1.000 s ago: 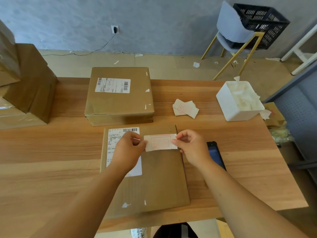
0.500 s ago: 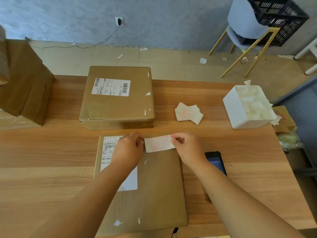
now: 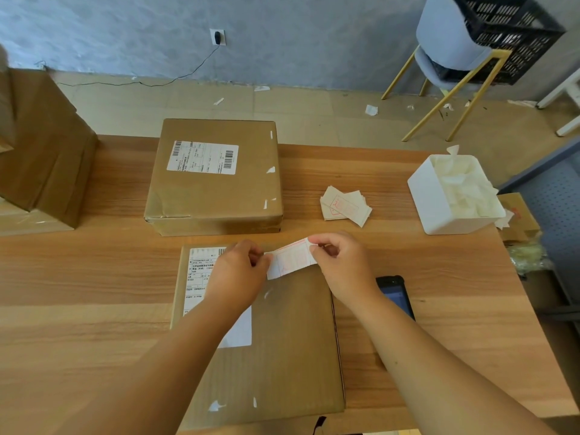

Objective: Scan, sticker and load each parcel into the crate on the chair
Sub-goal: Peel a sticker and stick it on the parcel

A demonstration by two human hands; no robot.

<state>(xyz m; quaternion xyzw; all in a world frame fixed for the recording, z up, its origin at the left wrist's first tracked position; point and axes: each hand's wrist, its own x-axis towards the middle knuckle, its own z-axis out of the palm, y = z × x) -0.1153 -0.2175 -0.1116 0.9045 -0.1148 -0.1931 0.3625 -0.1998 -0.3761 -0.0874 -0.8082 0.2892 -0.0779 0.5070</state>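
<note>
A flat brown parcel [image 3: 282, 346] with a white shipping label lies on the wooden table [image 3: 78, 293] in front of me. Above its far edge I hold a white sticker with red print [image 3: 292, 258]. My left hand [image 3: 237, 273] pinches its left end and my right hand [image 3: 340, 262] pinches its right end. A second, thicker brown parcel [image 3: 216, 183] sits behind it. The black crate [image 3: 508, 36] rests on the grey chair [image 3: 445, 48] at the far right, beyond the table.
A small pile of stickers [image 3: 345, 207] lies right of the thicker parcel. A white bin of peeled backing paper [image 3: 436, 202] stands at the right edge. A dark handheld scanner [image 3: 397, 295] lies beside my right forearm. Stacked cartons [image 3: 44, 152] crowd the left.
The sticker's right end has lifted, so it now tilts between my hands. The view has shifted, with the parcels sitting lower in the frame; both hands keep their pinch.
</note>
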